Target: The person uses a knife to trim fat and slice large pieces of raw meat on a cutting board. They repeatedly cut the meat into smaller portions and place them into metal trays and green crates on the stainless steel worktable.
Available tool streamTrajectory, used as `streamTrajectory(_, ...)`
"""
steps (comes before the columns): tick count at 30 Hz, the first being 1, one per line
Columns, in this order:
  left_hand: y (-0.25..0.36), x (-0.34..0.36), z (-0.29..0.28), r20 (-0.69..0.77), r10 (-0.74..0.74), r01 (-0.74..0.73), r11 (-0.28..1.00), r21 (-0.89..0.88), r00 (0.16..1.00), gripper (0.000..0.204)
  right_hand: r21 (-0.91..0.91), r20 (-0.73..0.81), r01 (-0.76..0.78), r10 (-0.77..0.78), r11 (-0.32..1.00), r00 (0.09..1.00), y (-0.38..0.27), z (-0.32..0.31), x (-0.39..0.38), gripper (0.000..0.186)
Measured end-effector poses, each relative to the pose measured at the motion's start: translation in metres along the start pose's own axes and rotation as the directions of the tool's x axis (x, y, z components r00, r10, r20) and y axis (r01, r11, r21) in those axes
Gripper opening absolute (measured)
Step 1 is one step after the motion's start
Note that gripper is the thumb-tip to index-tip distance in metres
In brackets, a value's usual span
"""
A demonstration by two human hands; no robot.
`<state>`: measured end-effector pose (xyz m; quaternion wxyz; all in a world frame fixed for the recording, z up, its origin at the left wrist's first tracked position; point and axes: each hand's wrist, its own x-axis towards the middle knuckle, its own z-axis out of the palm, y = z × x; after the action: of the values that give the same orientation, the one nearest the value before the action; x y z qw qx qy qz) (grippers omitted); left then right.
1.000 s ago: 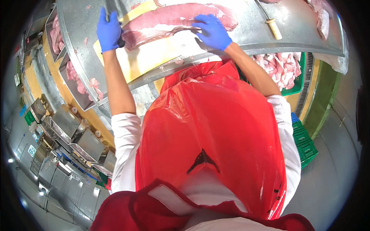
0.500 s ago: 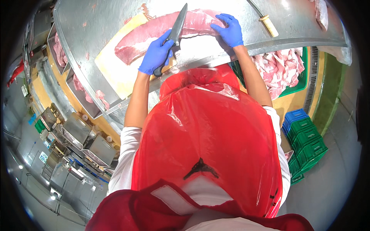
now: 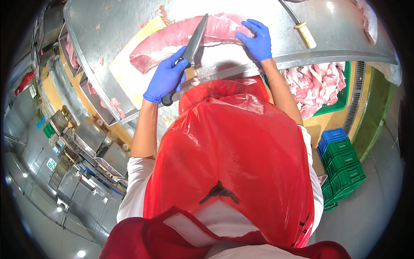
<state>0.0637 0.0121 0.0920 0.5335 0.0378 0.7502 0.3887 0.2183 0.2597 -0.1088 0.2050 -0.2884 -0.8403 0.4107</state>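
Left hand [image 3: 164, 80] grips a knife [image 3: 196, 43], while right hand [image 3: 258, 41], fingers spread, is nearer, at the right end of long meat piece [image 3: 168, 38] lying crosswise beyond them.

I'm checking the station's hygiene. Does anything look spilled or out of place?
Yes, slightly: small meat scraps lie loose on the metal table, near the far corner and to the left of the yellow board. They look stray because other meat pieces sit together in the green crate. I see no obvious damage.
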Motion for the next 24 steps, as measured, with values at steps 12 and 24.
streamTrajectory(12, 0.000, 0.005, 0.025, 0.010, -0.020, 0.020, 1.000, 0.003, 1.000, 0.055, -0.043, 0.181, 0.051, -0.042, 0.998, 0.983, 0.011, -0.005, 0.028, 0.050)
streamTrajectory(24, -0.007, 0.023, 0.045, 0.062, 0.006, -0.003, 0.999, -0.052, 0.998, 0.056, 0.073, 0.197, -0.122, 0.106, 0.990, 0.975, -0.001, -0.008, 0.003, 0.053)
